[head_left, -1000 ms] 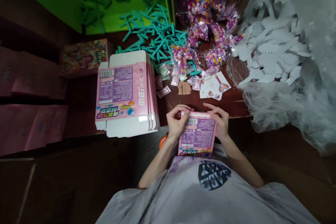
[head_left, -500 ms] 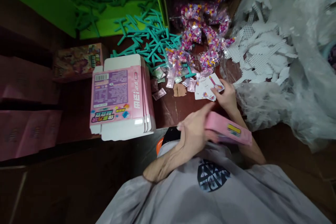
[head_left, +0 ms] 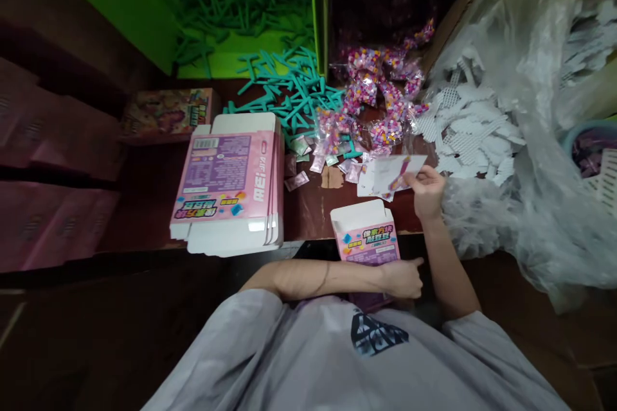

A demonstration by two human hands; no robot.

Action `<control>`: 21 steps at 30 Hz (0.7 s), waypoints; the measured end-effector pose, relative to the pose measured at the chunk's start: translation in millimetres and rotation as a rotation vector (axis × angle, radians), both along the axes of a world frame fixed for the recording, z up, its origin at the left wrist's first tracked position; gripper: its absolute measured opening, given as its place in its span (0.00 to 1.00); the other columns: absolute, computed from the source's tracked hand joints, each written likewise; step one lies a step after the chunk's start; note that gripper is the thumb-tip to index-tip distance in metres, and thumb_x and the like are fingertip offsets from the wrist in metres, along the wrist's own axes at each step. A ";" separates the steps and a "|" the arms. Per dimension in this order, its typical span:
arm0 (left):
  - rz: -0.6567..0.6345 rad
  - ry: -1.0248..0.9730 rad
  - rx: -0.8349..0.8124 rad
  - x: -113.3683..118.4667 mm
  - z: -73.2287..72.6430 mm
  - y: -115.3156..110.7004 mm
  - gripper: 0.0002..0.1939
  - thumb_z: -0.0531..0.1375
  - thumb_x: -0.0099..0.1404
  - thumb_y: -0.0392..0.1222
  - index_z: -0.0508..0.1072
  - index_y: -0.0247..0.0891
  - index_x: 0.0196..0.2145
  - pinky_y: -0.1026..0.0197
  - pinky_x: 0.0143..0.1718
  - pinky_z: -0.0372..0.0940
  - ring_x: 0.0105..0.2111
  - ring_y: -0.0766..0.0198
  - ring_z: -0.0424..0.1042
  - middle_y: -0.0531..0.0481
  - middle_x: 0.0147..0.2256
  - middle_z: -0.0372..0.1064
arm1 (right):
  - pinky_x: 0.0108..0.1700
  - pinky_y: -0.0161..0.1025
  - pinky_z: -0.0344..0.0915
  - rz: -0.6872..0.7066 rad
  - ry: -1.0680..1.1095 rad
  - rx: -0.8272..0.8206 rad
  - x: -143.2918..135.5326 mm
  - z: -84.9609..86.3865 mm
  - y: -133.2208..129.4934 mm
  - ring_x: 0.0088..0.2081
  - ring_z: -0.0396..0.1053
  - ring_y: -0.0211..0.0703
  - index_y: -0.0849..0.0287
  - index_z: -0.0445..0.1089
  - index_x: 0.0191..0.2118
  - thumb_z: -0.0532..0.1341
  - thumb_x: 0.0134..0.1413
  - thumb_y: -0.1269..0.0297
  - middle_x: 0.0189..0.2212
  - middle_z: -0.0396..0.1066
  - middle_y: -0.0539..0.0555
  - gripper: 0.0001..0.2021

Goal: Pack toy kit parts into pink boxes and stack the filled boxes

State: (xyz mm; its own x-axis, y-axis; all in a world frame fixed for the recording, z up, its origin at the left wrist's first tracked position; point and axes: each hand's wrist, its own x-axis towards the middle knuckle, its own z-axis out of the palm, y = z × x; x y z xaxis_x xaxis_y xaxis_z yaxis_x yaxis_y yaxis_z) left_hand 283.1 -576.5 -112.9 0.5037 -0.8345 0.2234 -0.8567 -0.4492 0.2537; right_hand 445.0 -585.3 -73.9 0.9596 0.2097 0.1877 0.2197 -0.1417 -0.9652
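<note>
My left hand (head_left: 403,279) lies across a pink and purple carton (head_left: 369,237) held against my lap, its fingers bent around the far side. White flaps stand up at the carton's upper end. With fingers pinched, my right hand (head_left: 428,187) holds a printed card (head_left: 393,171) by its right edge, lifted and tilted. Under it, more cards (head_left: 366,185) lie on the table. Small sachets (head_left: 318,162) and a brown scrap of cardboard (head_left: 332,177) are just left of them.
Flattened pink cartons (head_left: 226,186) are stacked at left, near a finished-looking box (head_left: 166,114). Teal plastic hammers (head_left: 294,90) spill from a green bin (head_left: 231,54). Bags of coloured beads (head_left: 369,87) and white perforated pieces (head_left: 475,119) in clear plastic lie behind and right.
My right hand has raised a card off the pile. The carton in my left hand has turned upright, its flapped end now facing the table, and my left hand has moved right and lower.
</note>
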 end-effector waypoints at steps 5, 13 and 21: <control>0.289 -0.133 -0.493 14.7 43.9 82.4 0.18 0.55 0.67 0.53 0.73 0.41 0.26 0.57 0.37 0.61 0.27 0.64 0.68 0.53 0.23 0.71 | 0.39 0.45 0.60 0.351 -0.344 -0.440 -18.1 25.1 -8.5 0.29 0.64 0.42 0.52 0.78 0.27 0.68 0.50 0.57 0.22 0.72 0.50 0.07; 1.552 0.339 -0.466 85.9 20.6 202.7 0.17 0.64 0.58 0.56 0.78 0.39 0.34 0.60 0.31 0.59 0.30 0.56 0.73 0.46 0.26 0.74 | 0.46 0.49 0.53 0.560 -0.454 -0.689 -40.4 21.0 -10.9 0.36 0.64 0.45 0.51 0.77 0.43 0.58 0.63 0.59 0.34 0.78 0.51 0.10; 1.452 0.248 -0.623 82.0 6.6 195.2 0.08 0.65 0.56 0.45 0.75 0.38 0.29 0.62 0.35 0.62 0.35 0.61 0.72 0.48 0.35 0.75 | 0.48 0.50 0.52 0.512 -0.402 -0.661 -49.0 6.9 -13.1 0.40 0.65 0.46 0.53 0.75 0.44 0.54 0.64 0.64 0.36 0.77 0.51 0.12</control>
State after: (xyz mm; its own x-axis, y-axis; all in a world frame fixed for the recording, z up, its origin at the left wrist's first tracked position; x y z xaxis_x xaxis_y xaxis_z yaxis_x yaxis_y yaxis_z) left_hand 365.1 -381.3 -106.2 0.8269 0.5481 0.1257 0.2730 -0.5867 0.7624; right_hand 396.0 -598.4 -67.1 0.6093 0.7729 0.1774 0.7080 -0.4294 -0.5607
